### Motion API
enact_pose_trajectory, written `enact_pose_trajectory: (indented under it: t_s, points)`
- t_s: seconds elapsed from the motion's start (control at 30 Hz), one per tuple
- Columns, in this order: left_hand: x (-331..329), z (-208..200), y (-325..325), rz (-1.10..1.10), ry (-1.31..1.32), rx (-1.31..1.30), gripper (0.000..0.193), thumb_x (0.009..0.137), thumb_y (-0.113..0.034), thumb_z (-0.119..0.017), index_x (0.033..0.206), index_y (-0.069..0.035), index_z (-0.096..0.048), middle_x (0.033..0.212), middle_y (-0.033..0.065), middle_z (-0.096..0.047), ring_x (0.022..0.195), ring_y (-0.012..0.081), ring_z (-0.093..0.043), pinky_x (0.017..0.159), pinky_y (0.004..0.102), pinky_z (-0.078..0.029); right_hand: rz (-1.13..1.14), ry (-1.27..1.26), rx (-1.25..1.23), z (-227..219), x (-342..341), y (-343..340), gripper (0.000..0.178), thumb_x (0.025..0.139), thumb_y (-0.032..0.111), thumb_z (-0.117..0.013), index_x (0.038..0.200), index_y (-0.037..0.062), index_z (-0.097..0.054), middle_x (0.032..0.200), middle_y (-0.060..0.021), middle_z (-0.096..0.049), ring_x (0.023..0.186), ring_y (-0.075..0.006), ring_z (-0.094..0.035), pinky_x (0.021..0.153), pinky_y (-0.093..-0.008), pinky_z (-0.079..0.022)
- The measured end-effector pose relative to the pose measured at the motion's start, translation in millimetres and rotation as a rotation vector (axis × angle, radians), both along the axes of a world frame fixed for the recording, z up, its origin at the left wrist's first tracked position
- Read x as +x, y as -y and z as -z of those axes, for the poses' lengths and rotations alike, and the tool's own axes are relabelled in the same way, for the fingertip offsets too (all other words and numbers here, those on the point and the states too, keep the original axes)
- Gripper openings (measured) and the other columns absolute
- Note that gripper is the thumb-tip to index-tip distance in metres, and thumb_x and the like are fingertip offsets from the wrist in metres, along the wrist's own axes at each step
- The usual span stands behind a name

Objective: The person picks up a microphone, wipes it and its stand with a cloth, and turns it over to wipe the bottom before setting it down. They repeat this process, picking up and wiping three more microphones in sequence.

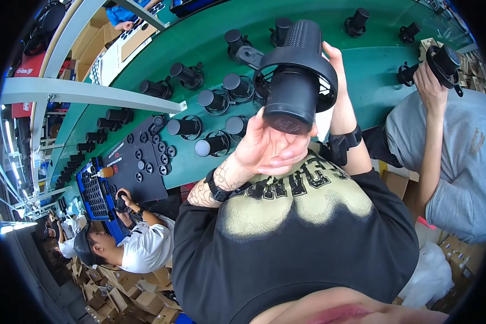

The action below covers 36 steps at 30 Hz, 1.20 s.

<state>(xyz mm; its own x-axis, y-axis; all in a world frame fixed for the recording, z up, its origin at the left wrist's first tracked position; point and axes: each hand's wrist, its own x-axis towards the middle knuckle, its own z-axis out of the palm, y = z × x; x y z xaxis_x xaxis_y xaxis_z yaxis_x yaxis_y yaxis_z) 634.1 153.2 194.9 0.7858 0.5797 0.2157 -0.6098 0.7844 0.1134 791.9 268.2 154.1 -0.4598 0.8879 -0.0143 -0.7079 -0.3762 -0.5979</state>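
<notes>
The black microphone (294, 100) is held up at one o'clock from the middle of the view, above the near edge of the green table (372, 65); its textured end points to twelve, its smooth flat-capped end toward six, and a round mount (329, 67) encircles its middle, with a bracket (249, 55) jutting out toward ten. The person's left hand (270, 146) cups the smooth end from six o'clock, thumb pressed to one side and the other fingers curled underneath. The right hand (335, 70) is behind the mount on the three o'clock side; most of its fingers are hidden, so I cannot tell how they close. A white piece (323, 123), partly covered, shows beside the right wrist. More mounted microphones (211, 101) stand on the table, grouped near eleven o'clock. At nine lies a dark mat (140, 181) with small round parts, a blue tray (93, 191) just beyond it. A co-worker in a white shirt (146, 251) sits at eight, fingers around a dark part (122, 201). Toward two, a grey-sleeved co-worker's hand (432, 89) grips another microphone (447, 60). Cardboard boxes (113, 302) are piled near seven.
</notes>
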Motion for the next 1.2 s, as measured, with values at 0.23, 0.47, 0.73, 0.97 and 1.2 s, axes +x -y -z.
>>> enact_pose_trajectory:
  t_s: [0.23,0.47,0.73,0.97,1.2]
  points:
    - [-2.4,-13.1,16.7,0.009,-0.245,0.025,0.075,0.099,-0.050,-0.024,0.138,0.014,-0.015,0.069,0.0134,-0.051,0.043,0.0119,-0.044,0.029,0.0184,-0.040,0.013,-0.127,-0.152,-19.5,-4.5,16.2,0.065,0.089,0.055,-0.048,0.122,-0.0017,-0.047,0.108,-0.0155,-0.061,0.090,-0.0224,-0.065,0.078,-0.0337,-0.055]
    - [-4.4,-6.7,20.3,0.018,-0.178,0.040,0.063,0.102,-0.039,-0.020,0.140,0.011,-0.016,0.082,0.0184,-0.054,0.056,0.0139,-0.051,0.032,0.0184,-0.042,0.098,-0.011,-0.024,-43.1,1.8,19.7,0.048,0.093,0.045,-0.050,0.114,0.0013,-0.053,0.097,-0.0103,-0.065,0.084,-0.0160,-0.066,0.073,-0.0301,-0.056]
    - [-9.5,-17.5,23.1,-0.091,-0.565,0.150,0.062,0.102,-0.042,-0.019,0.136,0.009,-0.031,0.089,0.0203,-0.057,0.061,0.0132,-0.053,0.036,0.0177,-0.042,0.285,0.021,0.177,-60.7,0.2,27.8,0.044,0.092,0.042,-0.054,0.113,0.0035,-0.056,0.091,-0.0067,-0.064,0.079,-0.0138,-0.065,0.068,-0.0278,-0.054]
    - [-8.8,-26.4,29.2,-0.159,-0.627,0.393,0.075,0.098,-0.055,-0.020,0.129,0.009,-0.044,0.075,0.0117,-0.060,0.054,0.0076,-0.050,0.039,0.0163,-0.039,0.216,0.652,0.295,-64.5,-0.3,21.5,0.046,0.086,0.041,-0.063,0.102,-0.0018,-0.057,0.083,-0.0049,-0.062,0.074,-0.0097,-0.062,0.065,-0.0220,-0.051]
    - [-8.7,-35.2,33.1,-0.143,-0.680,0.417,0.080,0.095,-0.061,-0.023,0.128,0.009,-0.047,0.070,0.0078,-0.060,0.050,0.0046,-0.050,0.041,0.0156,-0.040,0.250,0.477,0.036,-87.8,-15.1,61.1,0.031,0.091,0.031,-0.058,0.110,0.0053,-0.058,0.089,-0.0037,-0.063,0.078,-0.0086,-0.061,0.071,-0.0217,-0.050]
